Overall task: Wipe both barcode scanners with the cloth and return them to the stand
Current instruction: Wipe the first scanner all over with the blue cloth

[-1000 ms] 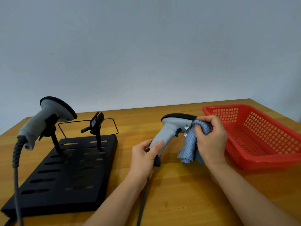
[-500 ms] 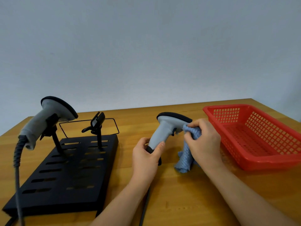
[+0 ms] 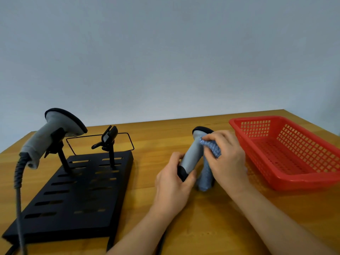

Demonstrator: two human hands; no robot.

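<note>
Grey plastic fills the left hand (image 3: pixel 173 184): its fingers (image 3: pixel 190 178) are curled tight round the dark butt of a scanner (image 3: pixel 193 153), which stands tilted with its black-rimmed head up and away from the person, above the wooden worktop (image 3: pixel 211 227). The right hand (image 3: pixel 226 159) holds a blue cloth (image 3: pixel 211 148), its fingers bent and bunching the cloth against the neck of that scanner just under the head; a loose tail of the cloth hangs down beside the handle toward the worktop. Two scanners show in all. The second scanner (image 3: pixel 53 135) sits on the left cradle of the black slotted stand (image 3: pixel 73 196) at the left of the worktop, head up, its coiled cable (image 3: pixel 18 181) falling down in front of the stand. The stand has two cradles; the right cradle (image 3: pixel 108 138) holds nothing. One red mesh basket (image 3: pixel 287 153) stands at the right, just beside the right hand. One cloth, two hands, one stand.
</note>
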